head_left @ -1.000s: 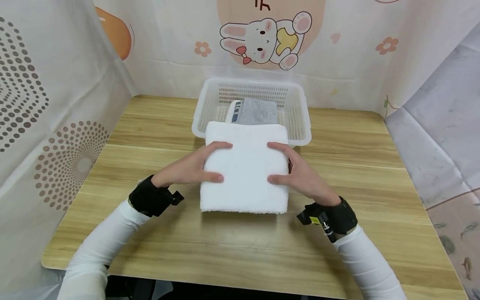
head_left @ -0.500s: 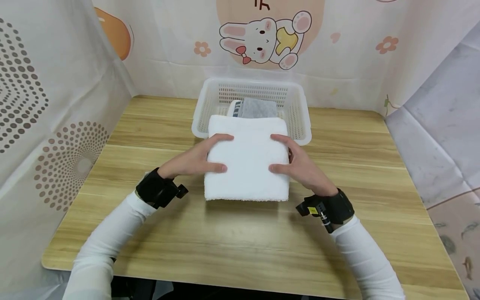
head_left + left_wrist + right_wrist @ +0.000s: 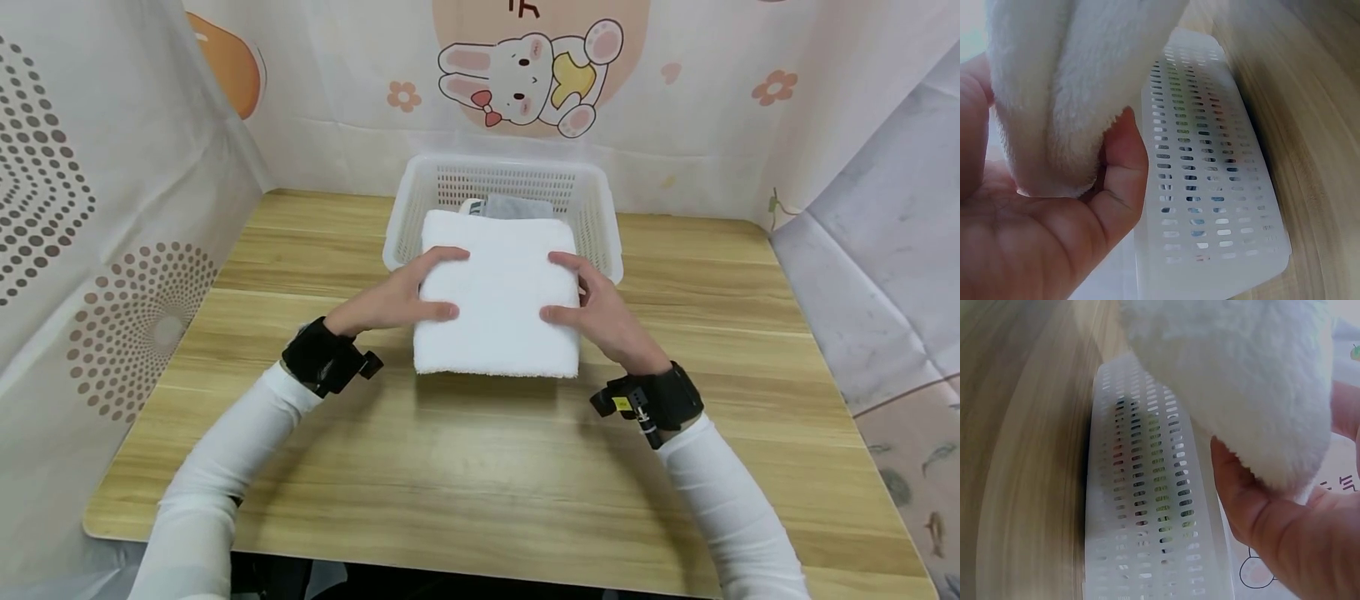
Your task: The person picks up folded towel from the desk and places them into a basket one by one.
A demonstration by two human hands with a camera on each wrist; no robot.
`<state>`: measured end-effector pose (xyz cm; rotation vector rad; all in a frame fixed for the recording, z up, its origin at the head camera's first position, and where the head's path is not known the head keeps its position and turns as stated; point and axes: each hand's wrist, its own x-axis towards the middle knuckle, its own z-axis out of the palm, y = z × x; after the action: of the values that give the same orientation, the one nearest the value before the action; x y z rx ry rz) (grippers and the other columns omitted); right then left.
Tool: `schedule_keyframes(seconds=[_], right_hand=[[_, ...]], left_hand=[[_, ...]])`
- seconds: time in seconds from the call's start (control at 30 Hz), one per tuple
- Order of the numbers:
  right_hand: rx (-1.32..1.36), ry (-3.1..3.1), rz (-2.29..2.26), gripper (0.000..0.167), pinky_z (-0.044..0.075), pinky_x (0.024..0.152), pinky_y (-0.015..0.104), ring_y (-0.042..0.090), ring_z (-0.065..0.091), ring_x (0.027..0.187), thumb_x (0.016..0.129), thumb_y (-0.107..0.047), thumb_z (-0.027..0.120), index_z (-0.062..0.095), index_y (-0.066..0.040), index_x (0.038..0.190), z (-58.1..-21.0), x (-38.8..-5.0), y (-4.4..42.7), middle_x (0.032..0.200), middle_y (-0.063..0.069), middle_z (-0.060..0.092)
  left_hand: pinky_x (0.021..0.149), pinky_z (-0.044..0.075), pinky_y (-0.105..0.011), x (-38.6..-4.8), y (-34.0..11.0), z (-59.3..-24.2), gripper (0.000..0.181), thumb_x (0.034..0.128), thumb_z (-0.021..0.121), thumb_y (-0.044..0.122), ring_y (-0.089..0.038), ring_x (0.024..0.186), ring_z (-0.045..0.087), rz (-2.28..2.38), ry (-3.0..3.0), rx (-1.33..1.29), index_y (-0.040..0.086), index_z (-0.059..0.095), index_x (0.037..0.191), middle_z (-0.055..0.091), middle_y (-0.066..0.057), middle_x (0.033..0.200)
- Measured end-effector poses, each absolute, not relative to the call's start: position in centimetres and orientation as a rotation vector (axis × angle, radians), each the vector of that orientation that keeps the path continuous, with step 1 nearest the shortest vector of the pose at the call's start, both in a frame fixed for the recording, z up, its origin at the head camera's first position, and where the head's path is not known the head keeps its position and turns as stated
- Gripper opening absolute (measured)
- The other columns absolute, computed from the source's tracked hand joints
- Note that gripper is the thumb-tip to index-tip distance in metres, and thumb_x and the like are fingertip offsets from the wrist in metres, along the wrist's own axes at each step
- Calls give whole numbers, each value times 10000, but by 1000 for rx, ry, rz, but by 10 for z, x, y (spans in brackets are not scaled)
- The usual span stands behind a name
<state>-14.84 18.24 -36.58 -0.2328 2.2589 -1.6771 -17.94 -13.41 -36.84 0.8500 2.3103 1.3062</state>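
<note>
A folded white towel (image 3: pixel 498 292) is held between my two hands, its far part over the front of a white plastic basket (image 3: pixel 596 208). My left hand (image 3: pixel 397 296) grips the towel's left edge, thumb on top and fingers curled beneath, as the left wrist view shows. On the opposite edge my right hand (image 3: pixel 603 312) pinches it the same way; in the right wrist view its fingers curl under the thick fluffy fold. Inside the basket, a folded grey cloth (image 3: pixel 519 207) and a striped white item (image 3: pixel 472 207) show behind the towel, mostly hidden.
The basket stands at the back of a wooden table (image 3: pixel 480 475), near a curtain (image 3: pixel 337 92) printed with a rabbit. Through the slots of the basket wall (image 3: pixel 1204 156), coloured contents show dimly. Another patterned curtain (image 3: pixel 127 250) hangs along the left side.
Both hands have moved the towel forward, away from the body and further over the basket. It now covers more of the grey cloth. The basket has stayed in place.
</note>
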Motion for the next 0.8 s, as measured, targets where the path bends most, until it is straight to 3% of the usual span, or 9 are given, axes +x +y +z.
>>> schedule_keyframes(seconds=[0.13,0.8], right_hand=[[-207,2234,-1729,774,514,895,316,280,501,1208,893,-6,700,332,-209,1542,-366,-154,181,1479,90,359],[-172,2299,-1689,738,476,919,322,233,457,1253,928,-67,670,323,-234,1557,-360,-183,184,1533,71,338]], left_hand=[[1165,242,-473,-186,-133,-366,730,926,715,310,-151,1452,238,1300,2314,837,214,314,1529,272,23,1594],[1159,249,-435,-221,-124,-360,707,932,705,296,-107,1441,229,1310,2306,806,227,319,1521,275,58,1591]])
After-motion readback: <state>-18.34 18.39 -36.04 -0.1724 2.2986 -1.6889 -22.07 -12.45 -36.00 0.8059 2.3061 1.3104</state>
